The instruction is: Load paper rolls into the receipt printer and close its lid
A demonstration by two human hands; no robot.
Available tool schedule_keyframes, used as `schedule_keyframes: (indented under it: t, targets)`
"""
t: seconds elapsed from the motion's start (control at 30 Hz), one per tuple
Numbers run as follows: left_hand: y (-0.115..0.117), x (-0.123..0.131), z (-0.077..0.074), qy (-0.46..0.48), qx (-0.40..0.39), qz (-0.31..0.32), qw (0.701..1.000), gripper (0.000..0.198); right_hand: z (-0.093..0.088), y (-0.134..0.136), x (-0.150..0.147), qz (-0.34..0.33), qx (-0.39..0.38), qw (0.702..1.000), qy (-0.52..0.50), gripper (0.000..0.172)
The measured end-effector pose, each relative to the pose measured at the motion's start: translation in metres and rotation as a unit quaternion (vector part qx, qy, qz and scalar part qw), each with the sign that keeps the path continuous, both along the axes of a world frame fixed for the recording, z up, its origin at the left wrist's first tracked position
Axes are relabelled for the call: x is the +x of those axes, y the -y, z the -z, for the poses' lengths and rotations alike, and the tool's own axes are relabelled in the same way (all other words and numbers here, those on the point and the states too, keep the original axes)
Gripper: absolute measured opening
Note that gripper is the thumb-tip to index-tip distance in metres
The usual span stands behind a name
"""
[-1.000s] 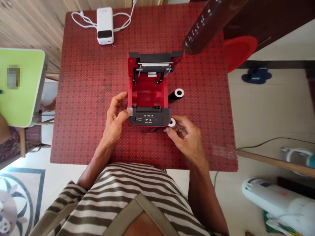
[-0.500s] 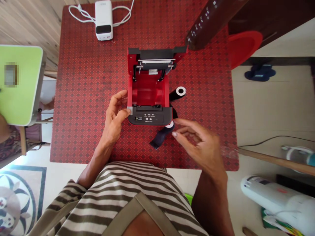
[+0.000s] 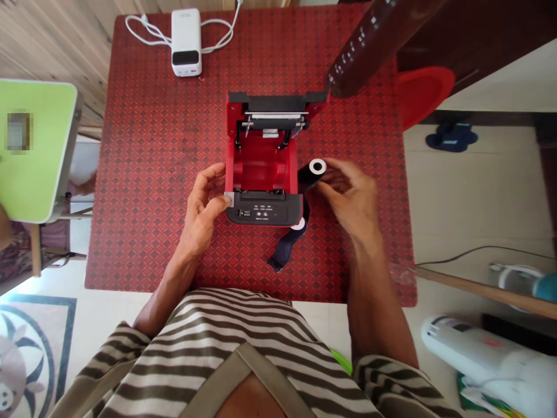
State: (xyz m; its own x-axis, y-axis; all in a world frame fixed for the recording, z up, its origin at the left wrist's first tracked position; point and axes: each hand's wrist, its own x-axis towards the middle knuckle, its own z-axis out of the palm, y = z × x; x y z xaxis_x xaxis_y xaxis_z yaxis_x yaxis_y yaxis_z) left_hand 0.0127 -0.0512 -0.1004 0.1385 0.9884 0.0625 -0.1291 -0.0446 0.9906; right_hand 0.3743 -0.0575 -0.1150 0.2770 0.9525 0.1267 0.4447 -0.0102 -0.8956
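A red and black printer [image 3: 264, 210] stands on the red patterned table with its lid up and its red inner compartment showing. My left hand [image 3: 208, 200] grips its left side, thumb on the front corner. To the printer's right lies a black roll [image 3: 311, 173] with a white core end. My right hand [image 3: 348, 188] is curled at that roll's right side, thumb and forefinger around its end. A second white core [image 3: 298, 224], partly hidden by the printer's front corner, has a dark ribbon strip [image 3: 282, 251] trailing toward me.
A white power bank [image 3: 186, 43] with a white cable lies at the back left of the table [image 3: 143, 145]. A dark brown cylindrical object [image 3: 361, 52] leans in at the back right, near a red stool [image 3: 429, 93]. At the left is a green table [image 3: 39, 168].
My right hand has moved up and away from the lower white core to the black roll. The left hand keeps its grip on the printer. The view has shifted slightly.
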Motion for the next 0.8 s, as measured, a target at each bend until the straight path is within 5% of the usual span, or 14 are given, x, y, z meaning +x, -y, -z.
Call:
schedule_keyframes:
  t: [0.2,0.37,0.57,0.7,0.8]
  targets:
    - [0.001,-0.002,0.001,-0.015,0.001,0.011,1.000,0.071,-0.002,-0.015,-0.014,-0.064,-0.015,0.996,0.055,0.045]
    - [0.001,0.000,0.002,-0.006,0.008,0.018,1.000,0.071,-0.015,-0.017,-0.015,-0.050,-0.012,0.998,0.035,0.042]
    - [0.001,0.004,-0.001,0.016,-0.007,0.023,1.000,0.068,-0.090,-0.003,-0.010,-0.069,0.033,0.983,-0.170,0.032]
    - [0.001,0.006,-0.006,0.021,-0.023,0.018,0.999,0.066,-0.139,-0.007,-0.027,-0.148,-0.082,0.946,-0.276,0.036]
    - [0.002,0.010,-0.014,0.024,-0.045,0.008,0.999,0.064,-0.152,-0.013,-0.048,-0.226,-0.131,0.911,-0.319,0.051]
